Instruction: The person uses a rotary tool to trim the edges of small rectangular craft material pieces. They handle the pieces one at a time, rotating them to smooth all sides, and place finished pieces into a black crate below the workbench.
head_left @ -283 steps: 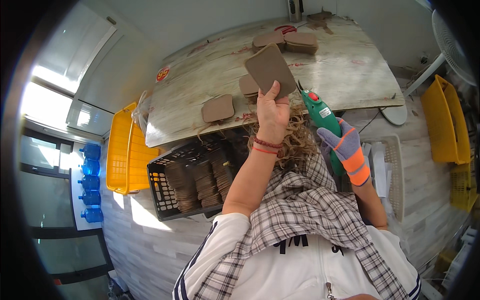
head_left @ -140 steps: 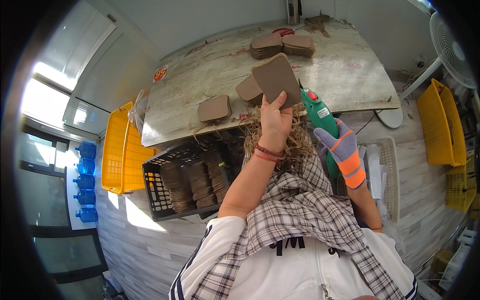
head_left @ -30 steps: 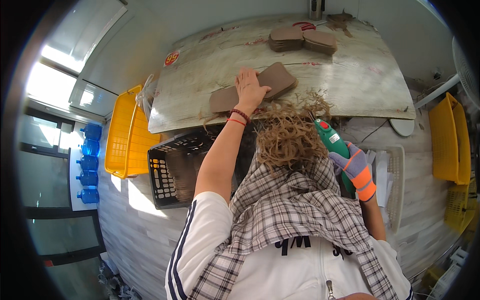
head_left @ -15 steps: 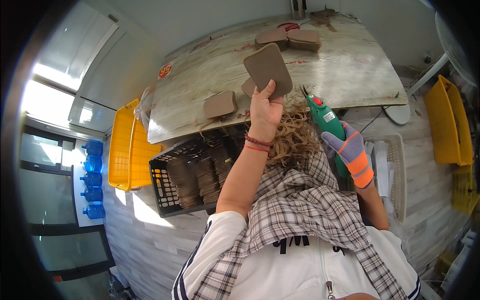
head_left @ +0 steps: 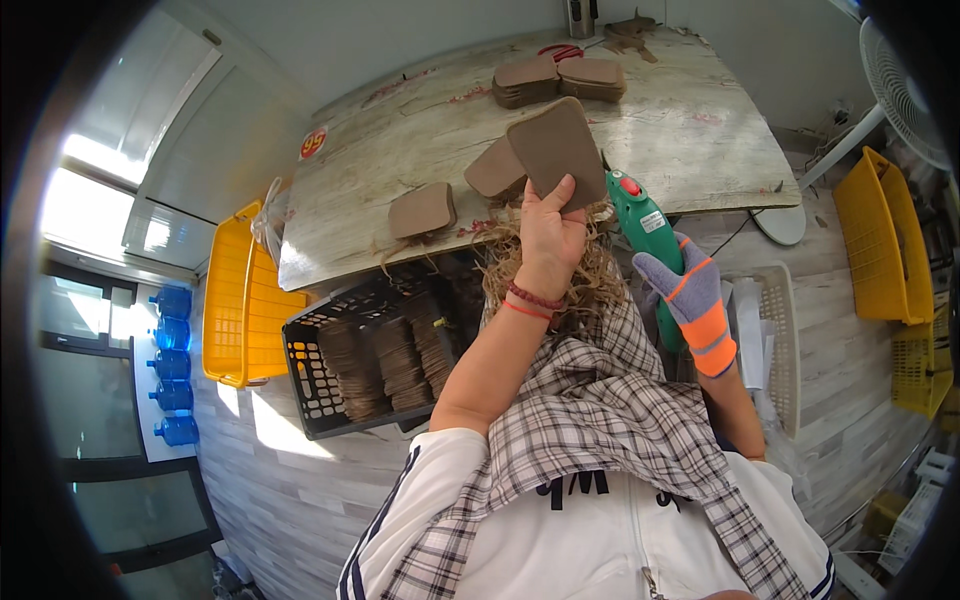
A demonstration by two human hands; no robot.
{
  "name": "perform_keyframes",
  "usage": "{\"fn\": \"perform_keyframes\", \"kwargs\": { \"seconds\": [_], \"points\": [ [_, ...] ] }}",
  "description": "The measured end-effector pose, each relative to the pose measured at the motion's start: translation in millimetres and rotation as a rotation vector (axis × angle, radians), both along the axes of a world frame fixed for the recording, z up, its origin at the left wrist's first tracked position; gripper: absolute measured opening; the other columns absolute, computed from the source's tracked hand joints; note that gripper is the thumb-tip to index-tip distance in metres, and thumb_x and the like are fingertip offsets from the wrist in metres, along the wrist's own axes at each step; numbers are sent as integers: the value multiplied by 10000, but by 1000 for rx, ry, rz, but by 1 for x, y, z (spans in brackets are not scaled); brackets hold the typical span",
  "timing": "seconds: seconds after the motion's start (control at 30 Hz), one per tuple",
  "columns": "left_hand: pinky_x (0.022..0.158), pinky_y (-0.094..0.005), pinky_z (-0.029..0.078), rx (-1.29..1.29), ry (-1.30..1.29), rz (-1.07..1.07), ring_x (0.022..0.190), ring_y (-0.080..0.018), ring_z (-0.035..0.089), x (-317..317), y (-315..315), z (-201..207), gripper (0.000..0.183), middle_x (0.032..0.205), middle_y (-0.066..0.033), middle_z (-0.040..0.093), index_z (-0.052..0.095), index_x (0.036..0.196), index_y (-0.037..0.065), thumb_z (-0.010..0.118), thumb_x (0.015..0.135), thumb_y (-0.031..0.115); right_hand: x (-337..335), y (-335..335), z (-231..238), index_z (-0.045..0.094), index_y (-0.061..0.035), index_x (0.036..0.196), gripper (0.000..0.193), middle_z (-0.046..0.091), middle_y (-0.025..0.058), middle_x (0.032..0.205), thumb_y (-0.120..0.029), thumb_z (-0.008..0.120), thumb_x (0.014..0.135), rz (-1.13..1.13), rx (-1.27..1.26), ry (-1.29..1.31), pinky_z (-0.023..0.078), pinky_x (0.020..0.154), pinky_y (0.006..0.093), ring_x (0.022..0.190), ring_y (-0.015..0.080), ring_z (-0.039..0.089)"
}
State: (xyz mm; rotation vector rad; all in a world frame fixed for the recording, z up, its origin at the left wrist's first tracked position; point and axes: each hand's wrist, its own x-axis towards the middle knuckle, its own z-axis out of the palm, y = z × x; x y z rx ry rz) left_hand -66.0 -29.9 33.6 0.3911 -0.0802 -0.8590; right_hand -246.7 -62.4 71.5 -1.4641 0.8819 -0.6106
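While the left hand (head_left: 552, 232) pinches a brown pad (head_left: 557, 148) in bare fingers at the front of the desk (head_left: 700, 150) and the gloved right hand (head_left: 695, 305) grips a power cutter (head_left: 646, 228) there, a slipping pad could mean cut fingers.

Green tool (head_left: 638, 205) partly hidden by right hand (head_left: 692, 290); fan (head_left: 892, 80) cut off.

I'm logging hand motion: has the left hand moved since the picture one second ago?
Yes: measured against the round red sticker on the table, the left hand is now farther right, holding up a brown pad.
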Motion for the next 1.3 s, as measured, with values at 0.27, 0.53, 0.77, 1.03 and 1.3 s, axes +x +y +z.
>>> {"fn": "perform_keyframes", "kwargs": {
  "seconds": [0.27,0.53,0.77,1.03,1.3],
  "points": [
    [975,-413,470,67,-71,-78,1099,-257,554,-14,9,-7,357,1196,-119,547,441,1204,40,518,877,-83,3,-11,4,583,9,1032,377,627,14,740,-208,762,780,-18,26,-44,429,469,198,525,44,528],
    [890,-387,527,114,-264,-121,1005,-235,614,-6,24,-10,306,1116,-107,613,524,1147,23,527,865,-96,-4,-18,12,569,8,1058,350,577,12,711,-171,728,803,24,-4,15,462,461,224,529,70,535],
    [789,-305,558,274,-544,-149,909,-169,644,27,46,-4,329,1052,-78,647,567,1136,8,568,827,-104,-27,-24,25,546,15,1100,382,583,24,715,-157,718,806,176,30,71,477,476,228,538,77,546],
    [846,-306,527,407,-796,-452,975,-161,619,72,71,10,436,1107,-82,629,527,1234,-20,587,810,-102,-41,-24,25,540,23,1122,445,600,33,752,-182,743,782,323,-3,184,484,506,227,590,75,559],
    [837,-273,498,494,-766,-600,953,-135,607,64,78,-1,431,1080,-64,634,546,1209,-12,618,788,-69,-20,-14,24,556,24,1113,465,607,25,747,-215,759,770,295,-11,130,463,498,213,578,63,544]
  ]
}}
